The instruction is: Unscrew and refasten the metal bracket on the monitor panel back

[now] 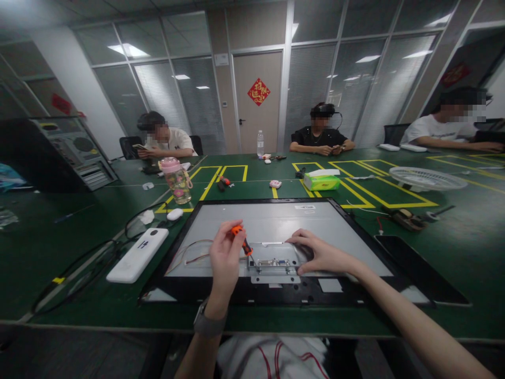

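Orange-black screwdriver (pixel 246 246) slants downward, held in the left hand (pixel 225 252).

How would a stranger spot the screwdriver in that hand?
On the green table, find the large, black-framed grey panel. Over it, the left hand grips the screwdriver. Its orange-and-black handle stands out from the plain, silvery metal bracket beside it.

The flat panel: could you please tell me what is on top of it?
On the panel are a metal bracket with ports and thin wires. The left hand holds a screwdriver at the bracket. What lies under the bracket and right hand is covered.
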### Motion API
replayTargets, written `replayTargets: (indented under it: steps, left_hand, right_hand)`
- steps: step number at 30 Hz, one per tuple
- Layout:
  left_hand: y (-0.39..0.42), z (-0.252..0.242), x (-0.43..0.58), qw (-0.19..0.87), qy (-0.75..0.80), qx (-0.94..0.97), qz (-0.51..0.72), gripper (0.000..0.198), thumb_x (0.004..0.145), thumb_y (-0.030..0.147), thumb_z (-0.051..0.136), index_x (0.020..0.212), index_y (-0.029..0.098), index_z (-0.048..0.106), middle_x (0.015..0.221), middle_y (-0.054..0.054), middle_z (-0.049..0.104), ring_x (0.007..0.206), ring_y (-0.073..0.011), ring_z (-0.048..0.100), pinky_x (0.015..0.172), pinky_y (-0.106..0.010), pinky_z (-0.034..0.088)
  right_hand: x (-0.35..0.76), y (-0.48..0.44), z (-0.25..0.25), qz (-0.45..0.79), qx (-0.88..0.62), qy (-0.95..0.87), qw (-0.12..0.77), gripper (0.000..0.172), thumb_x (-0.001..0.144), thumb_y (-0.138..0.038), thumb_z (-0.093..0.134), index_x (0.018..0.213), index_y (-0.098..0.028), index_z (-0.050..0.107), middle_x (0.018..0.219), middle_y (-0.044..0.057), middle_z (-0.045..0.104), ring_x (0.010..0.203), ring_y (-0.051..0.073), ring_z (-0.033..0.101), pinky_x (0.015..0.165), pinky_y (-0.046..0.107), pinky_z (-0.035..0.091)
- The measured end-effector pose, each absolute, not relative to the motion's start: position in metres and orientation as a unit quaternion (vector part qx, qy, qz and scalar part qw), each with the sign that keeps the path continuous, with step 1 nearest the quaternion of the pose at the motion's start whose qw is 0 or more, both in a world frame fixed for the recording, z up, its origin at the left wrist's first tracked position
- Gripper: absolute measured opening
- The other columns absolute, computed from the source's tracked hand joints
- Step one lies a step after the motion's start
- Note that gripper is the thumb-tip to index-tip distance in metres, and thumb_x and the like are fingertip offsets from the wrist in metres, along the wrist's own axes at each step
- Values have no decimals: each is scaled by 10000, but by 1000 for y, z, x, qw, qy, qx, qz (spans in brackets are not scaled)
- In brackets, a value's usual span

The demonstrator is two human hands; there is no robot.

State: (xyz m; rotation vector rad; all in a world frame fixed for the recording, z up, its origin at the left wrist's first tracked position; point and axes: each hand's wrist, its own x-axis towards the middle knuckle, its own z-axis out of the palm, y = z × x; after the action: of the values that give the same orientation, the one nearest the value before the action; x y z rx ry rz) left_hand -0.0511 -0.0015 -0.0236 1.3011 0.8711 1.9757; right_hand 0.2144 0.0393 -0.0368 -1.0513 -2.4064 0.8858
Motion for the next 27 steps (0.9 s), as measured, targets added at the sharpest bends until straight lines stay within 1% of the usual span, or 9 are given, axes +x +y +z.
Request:
replayTargets:
  steps: [3,7,10,13,15,17,19,22,27]
  left_hand:
    - [-1,-25,-52,274,338,481,761,219,805,324,716,979,190,702,945,-42,636,795,-115,614,710,-199,513]
    - [-6,-21,-49,345,317,459,755,309,921,371,553,1158,204,660,1134,-97,667,943,-158,652,804,-255,529]
    - [-7,-19,-48,332,328,468,751,306,877,348,627,1141,200,671,1079,-93,701,944,-169,666,859,-285,524]
    - [-4,-22,-50,269,348,481,758,276,784,330,737,1020,190,711,975,-67,698,865,-150,660,796,-245,527]
    - [-3,-23,-51,251,355,478,764,265,784,353,734,987,182,718,955,-62,685,832,-139,652,755,-225,525]
    - [-3,-22,-50,285,347,466,762,300,859,404,641,1042,176,705,1000,-83,690,862,-155,664,777,-253,536]
    - [-5,-20,-48,339,321,460,755,353,914,424,549,1134,176,669,1091,-114,688,922,-191,678,830,-322,547]
    - [-7,-18,-46,359,301,467,750,343,899,391,578,1168,189,645,1138,-124,679,915,-209,687,827,-368,560]
    - [-5,-21,-49,259,353,488,755,278,794,331,722,1039,201,705,957,-53,655,798,-135,636,745,-246,537]
  right_hand:
    - [214,38,-36,316,-371,-854,185,735,667,-525,788,1291,-216,552,1212,83,461,1172,281,462,1034,396,382]
    - [214,39,-36,315,-370,-854,185,736,663,-519,790,1293,-224,552,1211,79,465,1169,287,464,1037,409,379]
    - [214,39,-37,312,-374,-854,182,743,665,-510,793,1302,-218,544,1215,82,461,1160,285,467,1037,414,379]
    - [215,39,-38,311,-375,-854,181,748,666,-513,793,1304,-215,539,1224,86,457,1152,284,470,1033,415,384]
    - [215,39,-38,312,-374,-854,181,748,668,-517,790,1304,-214,539,1228,85,456,1151,285,471,1031,412,387]
    - [215,39,-38,313,-375,-854,181,751,669,-519,787,1307,-212,539,1229,85,457,1152,286,472,1030,407,388]
    - [214,39,-38,313,-378,-852,180,752,671,-521,786,1309,-212,538,1230,86,455,1157,286,469,1031,403,387]
    - [214,39,-38,314,-378,-852,181,750,664,-524,790,1305,-224,540,1228,84,454,1160,285,467,1031,405,386]
    - [215,39,-38,314,-370,-855,184,733,672,-522,784,1298,-226,546,1225,84,460,1176,290,459,1041,416,374]
